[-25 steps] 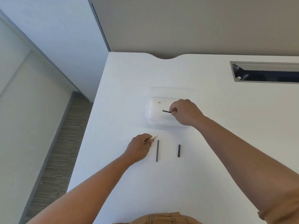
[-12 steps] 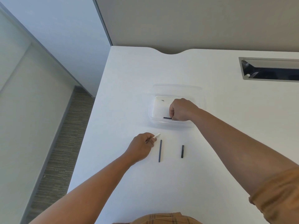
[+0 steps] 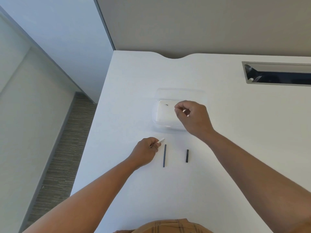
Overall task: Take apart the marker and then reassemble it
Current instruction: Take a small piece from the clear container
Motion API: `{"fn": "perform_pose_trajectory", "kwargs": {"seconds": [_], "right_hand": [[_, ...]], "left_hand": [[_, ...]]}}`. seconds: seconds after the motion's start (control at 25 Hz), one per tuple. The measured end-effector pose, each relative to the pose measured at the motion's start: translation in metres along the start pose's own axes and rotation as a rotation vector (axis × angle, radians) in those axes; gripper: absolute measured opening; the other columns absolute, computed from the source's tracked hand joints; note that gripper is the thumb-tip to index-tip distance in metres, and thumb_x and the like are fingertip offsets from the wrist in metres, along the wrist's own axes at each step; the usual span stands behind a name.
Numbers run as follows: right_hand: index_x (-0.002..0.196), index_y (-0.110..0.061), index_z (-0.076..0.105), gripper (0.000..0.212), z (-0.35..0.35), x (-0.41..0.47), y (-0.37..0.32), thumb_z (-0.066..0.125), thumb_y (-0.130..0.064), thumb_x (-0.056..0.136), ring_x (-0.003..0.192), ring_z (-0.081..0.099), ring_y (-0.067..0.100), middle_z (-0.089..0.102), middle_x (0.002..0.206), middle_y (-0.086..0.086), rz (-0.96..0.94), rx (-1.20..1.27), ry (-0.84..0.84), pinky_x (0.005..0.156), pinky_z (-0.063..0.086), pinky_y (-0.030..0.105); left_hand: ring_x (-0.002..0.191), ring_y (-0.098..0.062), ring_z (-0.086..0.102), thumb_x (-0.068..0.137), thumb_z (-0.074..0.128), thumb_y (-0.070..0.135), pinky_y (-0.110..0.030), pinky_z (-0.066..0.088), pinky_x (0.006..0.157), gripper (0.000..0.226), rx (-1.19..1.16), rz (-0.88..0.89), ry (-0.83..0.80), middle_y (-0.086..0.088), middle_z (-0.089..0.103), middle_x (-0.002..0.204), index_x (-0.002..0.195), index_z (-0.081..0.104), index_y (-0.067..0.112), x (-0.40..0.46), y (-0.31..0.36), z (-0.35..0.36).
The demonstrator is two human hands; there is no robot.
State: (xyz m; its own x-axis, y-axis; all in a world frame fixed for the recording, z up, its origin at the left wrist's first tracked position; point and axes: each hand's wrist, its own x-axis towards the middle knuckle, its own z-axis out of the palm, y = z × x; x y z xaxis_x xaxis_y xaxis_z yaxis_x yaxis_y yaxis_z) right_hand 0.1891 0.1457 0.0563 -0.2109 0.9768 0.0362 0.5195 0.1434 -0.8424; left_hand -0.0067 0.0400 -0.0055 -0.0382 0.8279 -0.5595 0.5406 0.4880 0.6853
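Marker barrel (image 3: pixel 161 140) pinched in left hand (image 3: pixel 146 153), tip pointing up-right, right hand (image 3: pixel 193 117) loosely curled, empty

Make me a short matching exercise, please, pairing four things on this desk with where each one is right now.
Things:
1. white marker piece
2. long dark tube
3. short dark piece
4. clear plastic container

Places:
A. lying on the table between the two forearms, to the right of the longer part
B. beneath the right hand
C. pinched in the left hand
D. lying on the table just beside the left hand

Pairs: 1-C, 2-D, 3-A, 4-B
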Motion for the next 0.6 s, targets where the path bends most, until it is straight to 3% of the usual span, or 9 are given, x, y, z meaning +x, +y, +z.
{"fn": "perform_pose_trajectory", "kwargs": {"seconds": [0.12,0.28,0.44,0.6], "right_hand": [[0.086,-0.030,0.070,0.008,0.008,-0.032,0.004,0.065,-0.025,0.090,0.056,0.058,0.009,0.070,0.086,-0.020,-0.046,0.031,-0.001,0.062,0.049,0.019],[0.084,-0.031,0.070,0.008,0.018,-0.065,0.020,0.065,-0.027,0.089,0.050,0.057,0.007,0.068,0.074,-0.017,0.090,-0.076,-0.116,0.059,0.053,0.027],[0.091,-0.027,0.072,0.008,0.027,-0.088,0.031,0.064,-0.028,0.090,0.069,0.064,0.016,0.072,0.081,-0.012,0.190,-0.236,-0.272,0.073,0.057,0.034],[0.094,-0.025,0.072,0.011,0.038,-0.101,0.033,0.062,-0.028,0.091,0.080,0.066,0.020,0.073,0.085,-0.008,0.219,-0.304,-0.363,0.075,0.056,0.034]], "left_hand": [[0.077,-0.016,0.056,0.100,0.046,0.018,-0.027,0.045,0.069,0.023,-0.013,-0.003,-0.002,0.003,0.067,0.089,0.098,0.067,0.029,-0.003,0.001,0.000],[0.079,-0.014,0.057,0.100,0.046,0.015,-0.026,0.047,0.070,0.024,-0.028,-0.007,-0.005,0.005,0.068,0.092,0.103,0.068,0.025,-0.008,0.003,-0.003],[0.085,-0.016,0.060,0.096,0.044,0.007,-0.032,0.053,0.079,0.029,-0.017,-0.002,-0.011,0.001,0.071,0.098,0.106,0.070,0.018,-0.014,0.006,-0.006],[0.071,-0.011,0.059,0.094,0.053,0.012,-0.022,0.045,0.059,0.021,-0.029,-0.014,0.020,0.005,0.073,0.090,0.099,0.071,0.021,-0.018,0.006,-0.005]]}}
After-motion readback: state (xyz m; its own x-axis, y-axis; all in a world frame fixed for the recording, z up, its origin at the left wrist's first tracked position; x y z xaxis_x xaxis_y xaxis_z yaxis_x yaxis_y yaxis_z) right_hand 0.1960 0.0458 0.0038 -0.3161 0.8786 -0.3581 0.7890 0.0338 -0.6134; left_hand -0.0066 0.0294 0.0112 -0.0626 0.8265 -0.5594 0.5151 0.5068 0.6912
